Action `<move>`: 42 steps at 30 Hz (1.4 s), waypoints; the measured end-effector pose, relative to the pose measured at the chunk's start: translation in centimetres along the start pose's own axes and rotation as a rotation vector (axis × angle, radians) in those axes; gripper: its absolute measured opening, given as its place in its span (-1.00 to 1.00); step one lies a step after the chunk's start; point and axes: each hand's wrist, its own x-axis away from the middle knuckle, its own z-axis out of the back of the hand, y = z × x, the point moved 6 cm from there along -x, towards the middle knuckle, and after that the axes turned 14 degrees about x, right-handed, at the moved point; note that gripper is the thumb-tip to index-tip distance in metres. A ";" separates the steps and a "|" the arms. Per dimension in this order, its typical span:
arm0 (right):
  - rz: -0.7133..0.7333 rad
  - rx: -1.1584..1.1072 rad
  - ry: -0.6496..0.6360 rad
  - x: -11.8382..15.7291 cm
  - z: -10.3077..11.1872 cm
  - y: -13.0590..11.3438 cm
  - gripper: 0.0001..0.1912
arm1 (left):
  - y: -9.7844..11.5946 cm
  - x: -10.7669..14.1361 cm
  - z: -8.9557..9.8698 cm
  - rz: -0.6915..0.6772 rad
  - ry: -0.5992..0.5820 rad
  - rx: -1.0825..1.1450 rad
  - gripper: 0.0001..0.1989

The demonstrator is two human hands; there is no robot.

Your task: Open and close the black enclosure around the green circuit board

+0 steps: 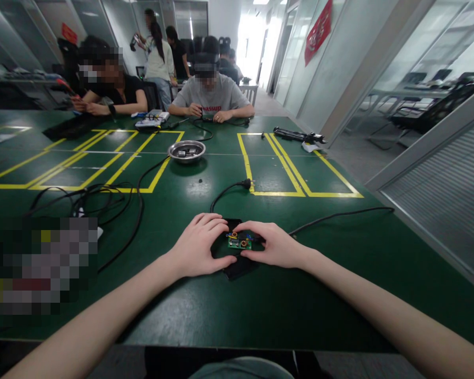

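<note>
A small green circuit board (234, 244) with copper-wound coils and coloured wires lies between my hands, low over the table. Black plastic casing (239, 267) shows below it, and more black casing (233, 223) shows above. My left hand (201, 245) is curved round the left side of the casing, thumb at the lower part and fingers at the upper part. My right hand (274, 245) grips the board's right side between thumb and index finger, where the wires meet it. A black cable (339, 213) runs off to the right, and another with a plug (245, 183) lies beyond my hands.
A metal bowl (187, 152) with small metal parts stands ahead on the green table (174, 316). Tangled black cables (90, 197) and a blurred-out object (43, 268) lie at left. Yellow tape (276, 194) marks rectangles. A black tool-like object (296, 136) lies far right. Two people sit opposite.
</note>
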 end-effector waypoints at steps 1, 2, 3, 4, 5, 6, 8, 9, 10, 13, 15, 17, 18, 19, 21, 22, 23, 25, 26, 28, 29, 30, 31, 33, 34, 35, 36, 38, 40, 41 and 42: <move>-0.012 0.008 0.002 0.0 0.0 0.1 -0.51 | -0.1 0.0 0.1 -0.007 0.008 0.007 -0.52; -0.021 0.019 0.005 0.0 0.1 0.2 -0.50 | -0.2 0.1 0.2 -0.014 0.015 0.015 -0.53; -0.025 0.033 0.011 0.0 0.2 0.2 -0.49 | -0.3 0.1 0.3 -0.024 0.021 0.025 -0.54; -0.029 0.051 0.018 0.0 0.2 0.3 -0.49 | -0.3 0.1 0.4 -0.036 0.023 0.036 -0.56; -0.032 0.069 0.024 0.0 0.3 0.3 -0.49 | -0.4 0.1 0.5 -0.047 0.022 0.047 -0.60; -0.034 0.086 0.028 0.0 0.4 0.4 -0.49 | -0.4 0.1 0.6 -0.059 0.023 0.053 -0.67; -0.039 0.112 0.036 0.0 0.5 0.4 -0.49 | -0.4 0.1 0.9 -0.069 0.029 0.046 -0.84; -0.043 0.121 0.038 0.0 0.5 0.4 -0.49 | -0.5 0.1 1.0 -0.069 0.034 0.036 -0.88; -0.045 0.129 0.041 0.0 0.6 0.5 -0.50 | -0.5 0.1 1.0 -0.067 0.032 0.027 -0.89; -0.051 0.148 0.052 0.0 0.6 0.5 -0.57 | -0.7 0.2 0.8 -0.045 -0.022 0.021 -0.88; -0.053 0.157 0.050 0.0 0.4 0.6 -0.61 | -1.0 0.3 0.5 -0.004 -0.065 0.038 -0.88; -0.058 0.168 0.047 0.1 0.2 0.6 -0.62 | -1.3 0.4 0.4 0.045 -0.083 0.056 -0.88; -0.060 0.176 0.047 0.1 0.1 0.7 -0.62 | -1.4 0.4 0.3 0.065 -0.086 0.063 -0.89; -0.063 0.184 0.050 0.1 0.0 0.7 -0.61 | -1.4 0.4 0.3 0.081 -0.088 0.069 -0.89; -0.065 0.195 0.059 0.2 -0.1 0.7 -0.60 | -1.5 0.4 0.3 0.106 -0.088 0.078 -0.89; -0.061 0.202 0.064 0.2 -0.1 0.6 -0.60 | -1.5 0.5 0.3 0.117 -0.088 0.084 -0.88; -0.056 0.215 0.068 0.1 -0.1 0.6 -0.59 | -1.5 0.5 0.3 0.127 -0.086 0.089 -0.88; -0.049 0.257 0.069 0.0 0.0 0.5 -0.55 | -1.5 0.6 0.3 0.140 -0.083 0.099 -0.86; -0.046 0.283 0.065 0.0 0.0 0.5 -0.52 | -1.5 0.6 0.3 0.143 -0.082 0.106 -0.85; -0.036 0.327 0.052 -0.2 0.0 0.4 -0.45 | -1.4 0.6 0.3 0.143 -0.084 0.116 -0.85; -0.028 0.341 0.045 -0.2 0.0 0.4 -0.41 | -1.4 0.6 0.3 0.142 -0.083 0.118 -0.85; -0.018 0.350 0.040 -0.2 0.0 0.3 -0.38 | -1.4 0.6 0.3 0.142 -0.082 0.118 -0.86; -0.009 0.356 0.037 -0.3 -0.1 0.2 -0.36 | -1.4 0.6 0.3 0.142 -0.078 0.116 -0.86; -0.003 0.362 0.038 -0.2 -0.2 0.1 -0.32 | -1.5 0.5 0.4 0.145 -0.068 0.111 -0.86; -0.005 0.363 0.040 -0.2 -0.2 0.1 -0.29 | -1.6 0.5 0.5 0.149 -0.062 0.107 -0.85; -0.008 0.362 0.043 -0.2 -0.2 0.1 -0.27 | -1.7 0.4 0.6 0.153 -0.057 0.102 -0.85; -0.010 0.361 0.044 -0.2 -0.3 0.0 -0.24 | -1.8 0.4 0.7 0.159 -0.051 0.093 -0.84; -0.019 0.358 0.044 -0.1 -0.3 0.0 -0.20 | -2.0 0.3 0.7 0.170 -0.049 0.078 -0.82; -0.026 0.353 0.038 -0.1 -0.4 0.1 -0.17 | -2.2 0.3 0.6 0.172 -0.058 0.075 -0.80; -0.027 0.347 0.034 -0.1 -0.4 0.1 -0.16 | -2.3 0.2 0.5 0.168 -0.063 0.077 -0.80; -0.024 0.337 0.032 -0.1 -0.5 0.2 -0.14 | -2.5 0.2 0.4 0.161 -0.067 0.078 -0.80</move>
